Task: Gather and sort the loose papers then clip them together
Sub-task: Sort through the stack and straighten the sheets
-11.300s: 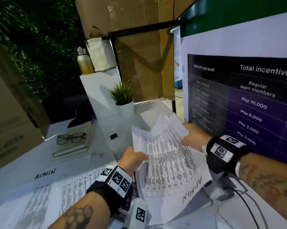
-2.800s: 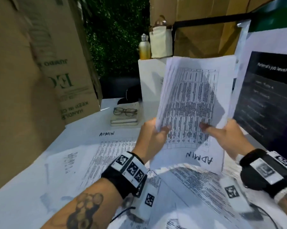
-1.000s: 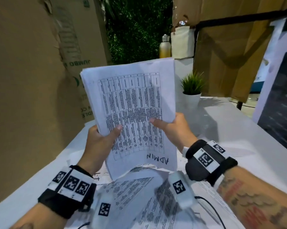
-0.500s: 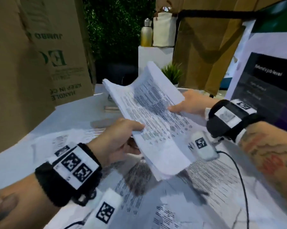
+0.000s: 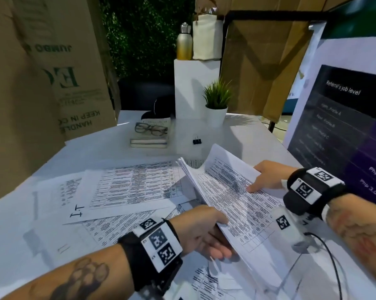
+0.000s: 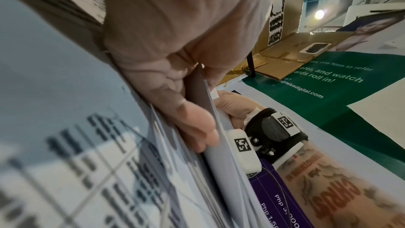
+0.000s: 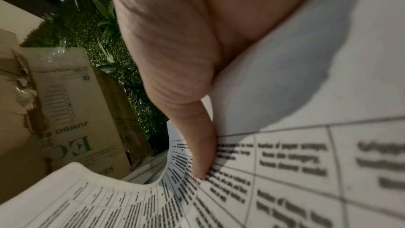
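A stack of printed table sheets [image 5: 232, 198] tilts low over the white table [image 5: 243, 135], held by both hands. My left hand [image 5: 206, 232] grips its near left edge, thumb on top and fingers underneath; the left wrist view shows the stack [image 6: 221, 167] pinched in that hand [image 6: 197, 110]. My right hand [image 5: 267, 178] holds the far right edge, thumb pressed on the print, as the right wrist view shows on the stack [image 7: 285, 162]. Loose sheets [image 5: 131, 189], one marked "IT", lie spread at left. A black binder clip [image 5: 196, 141] stands on the table behind the stack.
Glasses on stacked books [image 5: 150, 133] sit at the back, beside a small potted plant [image 5: 216, 105] and a white pedestal [image 5: 195, 87] bearing a bottle. Cardboard boxes [image 5: 53, 79] wall the left; a printed poster board [image 5: 345, 126] stands at right.
Both hands have lowered the stack from upright in front of me to a flat tilt just above the loose sheets. The view has swung right.
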`<state>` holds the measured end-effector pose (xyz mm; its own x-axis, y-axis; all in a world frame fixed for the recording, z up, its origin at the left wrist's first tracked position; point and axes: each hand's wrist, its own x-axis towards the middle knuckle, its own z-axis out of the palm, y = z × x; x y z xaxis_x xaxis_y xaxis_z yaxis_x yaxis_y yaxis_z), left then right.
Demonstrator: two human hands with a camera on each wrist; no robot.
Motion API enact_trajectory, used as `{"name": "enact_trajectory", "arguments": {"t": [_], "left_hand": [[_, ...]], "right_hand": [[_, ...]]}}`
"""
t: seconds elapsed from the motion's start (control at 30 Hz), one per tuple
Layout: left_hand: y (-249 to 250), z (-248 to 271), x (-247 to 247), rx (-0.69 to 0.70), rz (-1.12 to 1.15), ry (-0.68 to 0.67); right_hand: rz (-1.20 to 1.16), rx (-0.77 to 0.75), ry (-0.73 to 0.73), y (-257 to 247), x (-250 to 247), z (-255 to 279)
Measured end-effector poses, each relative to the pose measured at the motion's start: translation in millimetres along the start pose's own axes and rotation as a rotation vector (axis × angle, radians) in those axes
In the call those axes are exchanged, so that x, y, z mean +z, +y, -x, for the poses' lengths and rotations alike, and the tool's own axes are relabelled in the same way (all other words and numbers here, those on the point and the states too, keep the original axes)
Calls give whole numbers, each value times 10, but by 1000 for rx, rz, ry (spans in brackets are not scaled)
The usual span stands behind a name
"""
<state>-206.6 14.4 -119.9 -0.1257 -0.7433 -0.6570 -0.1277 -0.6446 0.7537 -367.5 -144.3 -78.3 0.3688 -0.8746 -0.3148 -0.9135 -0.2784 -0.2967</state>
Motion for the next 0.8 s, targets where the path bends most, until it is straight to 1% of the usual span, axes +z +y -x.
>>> {"name": "enact_trajectory", "arguments": {"t": [0.07,0.13,0.23,0.3,0.37,0.4,0.43,0.5,0.53,0.6,0.63,0.67,0.73,0.8], "left_hand": [[1,30,11,20,10,-13],[-3,45,4,74,33,1],[-5,34,-39,188,85,63],[42,33,-53,268,118,153],[126,44,-69,367,153,295],[182,65,-79,411,191,343],[245,89,-93,456,236,357],[389,147,-89,562,304,307],[460,176,-75,619,319,277],[607,223,-33,738,305,262],[671,241,-22,799,297,292],[724,274,-22,859,291,338],[771,321,-79,949,257,408],[756,352,-188,1003,181,439]], "right_hand": [[-55,-39,24,12,-67,69],[-127,-113,91,22,-174,208],[-340,-220,174,79,-389,425],[-460,-288,242,120,-563,580],[-526,-361,328,175,-728,701],[-570,-399,380,195,-795,753],[-627,-421,439,247,-861,762],[-747,-484,550,324,-949,787],[-834,-502,578,361,-977,783],[-976,-510,582,395,-973,747],[-1007,-510,590,369,-954,743],[-1037,-522,631,372,-917,703],[-1200,-531,666,374,-821,635],[-1297,-565,620,344,-642,603]]}}
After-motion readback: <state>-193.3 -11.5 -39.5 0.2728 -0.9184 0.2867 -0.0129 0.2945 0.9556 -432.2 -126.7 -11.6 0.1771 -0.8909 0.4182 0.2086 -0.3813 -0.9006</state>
